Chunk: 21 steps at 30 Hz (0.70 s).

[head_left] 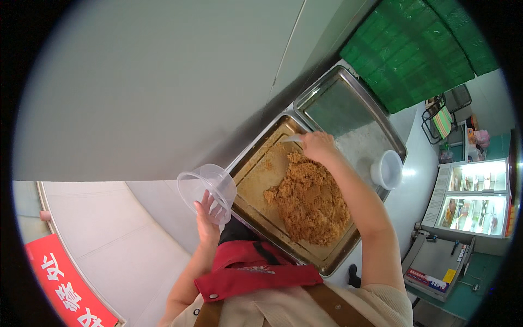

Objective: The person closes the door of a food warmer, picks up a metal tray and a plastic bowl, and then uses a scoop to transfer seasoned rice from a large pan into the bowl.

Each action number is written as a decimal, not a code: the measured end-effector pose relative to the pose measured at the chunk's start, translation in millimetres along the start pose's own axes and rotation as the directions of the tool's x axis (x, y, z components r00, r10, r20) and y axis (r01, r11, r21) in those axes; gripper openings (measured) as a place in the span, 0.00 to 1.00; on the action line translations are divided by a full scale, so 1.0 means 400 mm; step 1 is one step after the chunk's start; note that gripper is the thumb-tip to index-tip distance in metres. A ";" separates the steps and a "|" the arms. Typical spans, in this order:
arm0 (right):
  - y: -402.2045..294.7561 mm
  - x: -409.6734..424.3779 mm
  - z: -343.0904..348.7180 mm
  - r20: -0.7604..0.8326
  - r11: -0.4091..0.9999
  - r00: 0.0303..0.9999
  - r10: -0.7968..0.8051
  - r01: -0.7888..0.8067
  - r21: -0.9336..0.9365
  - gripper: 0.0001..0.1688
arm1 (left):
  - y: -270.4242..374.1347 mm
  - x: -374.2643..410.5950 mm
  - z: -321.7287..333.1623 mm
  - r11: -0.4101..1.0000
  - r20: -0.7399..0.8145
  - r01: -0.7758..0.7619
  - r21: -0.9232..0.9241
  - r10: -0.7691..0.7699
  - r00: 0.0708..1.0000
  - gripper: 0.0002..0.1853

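Note:
My left hand holds a clear round plastic tub tilted on its side, just off the left edge of a metal tray. The tub looks empty. My right hand grips a pale flat utensil, maybe a spatula or scoop, over the tray's far side. Its shape is partly hidden by my fingers. A broad mound of brown, crumbly, grain-like food covers the tray's middle and near right, below my right hand. Scattered bits stick to the browned tray floor.
A second, shiny metal tray adjoins on the right, with a white round tub at its corner. A grey wall panel rises beyond the trays. Green wrapped stacks, a folding chair and a lit display fridge stand farther right.

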State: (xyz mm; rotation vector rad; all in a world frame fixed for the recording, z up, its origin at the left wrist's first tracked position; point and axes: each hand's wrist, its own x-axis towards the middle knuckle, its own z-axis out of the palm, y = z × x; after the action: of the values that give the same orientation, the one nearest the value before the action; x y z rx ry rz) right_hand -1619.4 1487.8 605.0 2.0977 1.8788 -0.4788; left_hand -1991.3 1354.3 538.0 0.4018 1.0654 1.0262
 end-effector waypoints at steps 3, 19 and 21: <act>-0.033 -0.039 -0.059 -0.060 0.999 0.997 -0.049 0.048 -0.014 0.25 | 0.011 -0.007 0.010 1.000 0.021 0.006 -0.010 -0.006 1.000 0.48; -0.122 -0.068 0.035 0.062 0.999 0.997 -0.051 0.051 -0.006 0.20 | 0.002 -0.033 0.019 0.994 0.057 0.065 -0.085 -0.060 0.997 0.48; -0.130 -0.121 0.099 0.029 0.981 0.986 -0.166 0.168 -0.098 0.22 | -0.006 -0.039 0.024 0.992 0.040 0.094 -0.081 -0.091 0.995 0.48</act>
State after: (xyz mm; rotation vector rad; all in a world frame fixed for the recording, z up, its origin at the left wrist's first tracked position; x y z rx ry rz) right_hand -1677.9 1433.4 590.3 1.8742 2.0335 -0.4308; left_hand -1983.6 1341.8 548.9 0.3000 0.9966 0.9734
